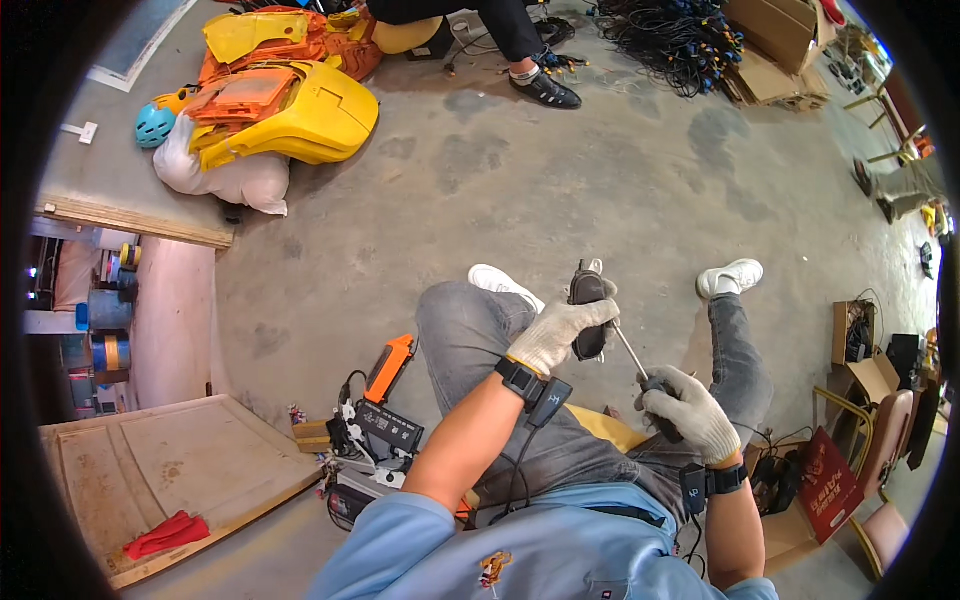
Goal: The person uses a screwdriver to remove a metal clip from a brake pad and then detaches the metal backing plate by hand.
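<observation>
My left hand (pixel 556 334), in a whitish knit glove, is closed around a dark elongated part (pixel 587 292) with a small pale metal piece at its top end. What kind of part it is I cannot make out. My right hand (pixel 694 412), gloved too, grips the dark handle of a screwdriver (pixel 628 347). The thin metal shaft slants up and left toward the held part. Whether the tip touches it is hidden by the left fingers. Both hands are above my lap, between my spread knees.
By my left leg are an orange tool (pixel 390 366) and a black battery-like box (pixel 387 428). A wooden panel (pixel 190 450) bears a red cloth. Yellow shells (pixel 320 115), tangled cables (pixel 670 40) and a seated person's shoe (pixel 546 90) are farther off. Cartons and chairs stand right.
</observation>
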The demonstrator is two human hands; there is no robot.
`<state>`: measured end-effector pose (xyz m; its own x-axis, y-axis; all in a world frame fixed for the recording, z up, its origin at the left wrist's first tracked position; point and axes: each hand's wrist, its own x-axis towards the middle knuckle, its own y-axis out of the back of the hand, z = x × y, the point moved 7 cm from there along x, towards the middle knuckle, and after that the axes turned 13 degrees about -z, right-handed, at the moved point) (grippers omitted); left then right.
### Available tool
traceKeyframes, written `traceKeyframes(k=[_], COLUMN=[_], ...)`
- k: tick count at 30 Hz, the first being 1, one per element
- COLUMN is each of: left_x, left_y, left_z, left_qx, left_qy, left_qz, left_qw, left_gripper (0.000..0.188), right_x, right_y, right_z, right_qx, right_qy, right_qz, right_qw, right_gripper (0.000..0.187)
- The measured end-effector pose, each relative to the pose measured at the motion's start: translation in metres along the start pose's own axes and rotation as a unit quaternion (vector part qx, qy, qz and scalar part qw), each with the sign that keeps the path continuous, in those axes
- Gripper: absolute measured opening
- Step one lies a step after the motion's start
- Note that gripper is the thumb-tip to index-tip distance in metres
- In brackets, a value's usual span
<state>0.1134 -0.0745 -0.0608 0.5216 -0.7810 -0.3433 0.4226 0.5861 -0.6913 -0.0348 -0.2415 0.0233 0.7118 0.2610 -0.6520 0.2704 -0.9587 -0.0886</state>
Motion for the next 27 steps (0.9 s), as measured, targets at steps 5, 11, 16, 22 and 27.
traceKeyframes(k=[5,11,16,22,27], left_x=[-0.0015,0.0008,0.001,-0.002,-0.0031], left_y=[0.0028,0.0043,0.0031,0.0006,-0.0014], left_z=[-0.0004,-0.0025,-0.0026,-0.0001,0.0024], left_qx=[0.009,-0.01,-0.01,0.001,-0.006], left_qy=[0.012,0.006,0.008,0.012,0.008], left_qz=[0.018,0.005,0.016,0.013,0.006], left_qw=[1.0,1.0,1.0,1.0,1.0], left_gripper=[0.04,0.037,0.039,0.043,0.045], right_x=[-0.0012,-0.0015,-0.0029,-0.0036,-0.0038], right_y=[-0.0018,-0.0024,-0.0016,-0.0001,0.0002], right_z=[-0.0008,-0.0023,-0.0029,-0.0018,-0.0031], right_qx=[0.025,0.028,0.035,0.029,0.028], right_qy=[-0.014,-0.008,-0.002,-0.009,-0.013], right_qz=[-0.009,-0.003,-0.006,-0.003,-0.002], right_qw=[1.0,1.0,0.999,1.0,1.0], right_gripper=[0.041,0.039,0.038,0.04,0.041])
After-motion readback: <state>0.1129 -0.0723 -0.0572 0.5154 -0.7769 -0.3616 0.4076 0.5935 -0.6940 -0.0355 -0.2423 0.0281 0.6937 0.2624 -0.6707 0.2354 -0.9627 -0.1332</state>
